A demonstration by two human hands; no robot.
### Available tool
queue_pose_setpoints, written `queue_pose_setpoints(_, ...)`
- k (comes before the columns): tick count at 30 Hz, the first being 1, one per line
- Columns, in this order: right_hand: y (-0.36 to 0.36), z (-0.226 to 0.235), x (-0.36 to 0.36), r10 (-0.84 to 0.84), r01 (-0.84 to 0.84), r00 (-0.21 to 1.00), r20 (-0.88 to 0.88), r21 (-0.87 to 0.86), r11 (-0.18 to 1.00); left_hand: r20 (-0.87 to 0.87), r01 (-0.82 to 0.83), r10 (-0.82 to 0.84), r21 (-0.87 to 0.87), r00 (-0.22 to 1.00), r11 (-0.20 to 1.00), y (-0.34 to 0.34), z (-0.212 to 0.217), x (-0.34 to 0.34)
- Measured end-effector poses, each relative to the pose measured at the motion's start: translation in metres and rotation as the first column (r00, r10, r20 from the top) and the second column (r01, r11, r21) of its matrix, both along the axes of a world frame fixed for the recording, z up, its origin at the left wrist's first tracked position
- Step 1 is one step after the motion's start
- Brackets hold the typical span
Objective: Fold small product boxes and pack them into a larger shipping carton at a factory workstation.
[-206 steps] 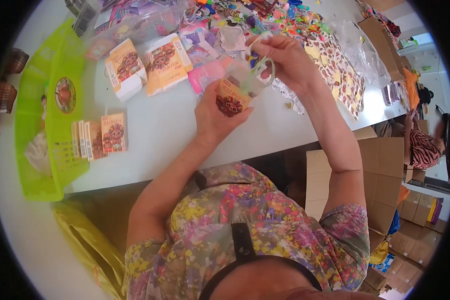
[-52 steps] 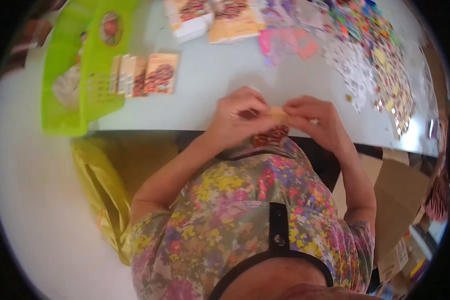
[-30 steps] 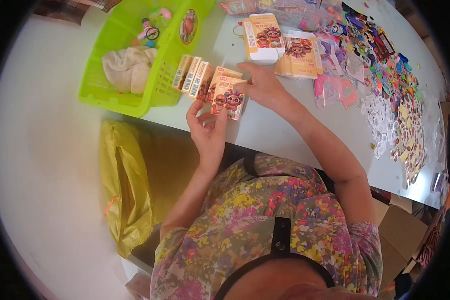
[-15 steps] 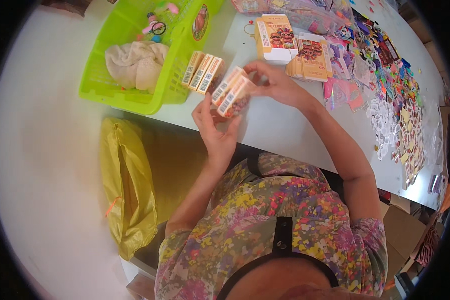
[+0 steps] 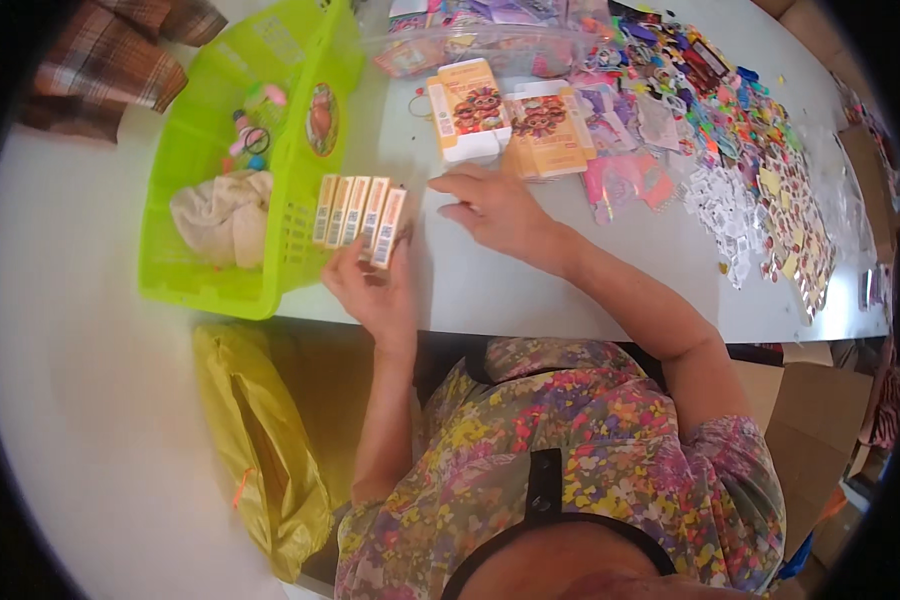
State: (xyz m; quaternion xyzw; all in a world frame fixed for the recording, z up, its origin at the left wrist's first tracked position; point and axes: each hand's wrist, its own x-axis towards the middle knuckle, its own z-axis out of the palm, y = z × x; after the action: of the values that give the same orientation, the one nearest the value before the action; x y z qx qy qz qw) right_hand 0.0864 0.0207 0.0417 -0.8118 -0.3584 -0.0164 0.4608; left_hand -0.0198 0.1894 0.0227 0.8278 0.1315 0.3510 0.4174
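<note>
Several small orange boxes (image 5: 348,210) stand on edge in a row on the white table (image 5: 570,290), leaning against the green basket (image 5: 200,290). My left hand (image 5: 372,292) grips the lower end of the rightmost small orange box (image 5: 388,228), which is tilted against the row. My right hand (image 5: 495,208) hovers just right of the row, fingers spread and pointing left, holding nothing.
The basket holds a crumpled cream cloth (image 5: 215,215) and small trinkets. Two larger orange boxes (image 5: 470,108) lie further back, beside a wide spread of colourful stickers (image 5: 750,150). A yellow bag (image 5: 260,450) hangs below the table edge. Cardboard boxes (image 5: 810,440) stand at right.
The small box that both hands held is now set against the end of the row. My right hand has let go and drawn back to the right.
</note>
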Motion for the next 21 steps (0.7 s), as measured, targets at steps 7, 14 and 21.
queue_pose_setpoints(7, -0.093, 0.006, 0.042, -0.616, 0.686, 0.705, 0.350, -0.120, 0.717, -0.031, -0.043, 0.044, 0.031, 0.999, 0.999, 0.006, -0.007, -0.005)
queue_pose_setpoints(14, -0.125, -0.001, 0.051, -0.693, 0.668, 0.721, -0.033, -0.237, 0.706, 0.019, -0.060, 0.057, 0.277, 0.998, 0.959, -0.002, -0.002, -0.035)
queue_pose_setpoints(21, -0.156, 0.034, 0.003, -0.256, 0.514, 0.723, -0.642, 0.253, 0.819, 0.026, 0.498, -0.498, -0.095, 0.867, 0.862, -0.072, 0.031, -0.028)
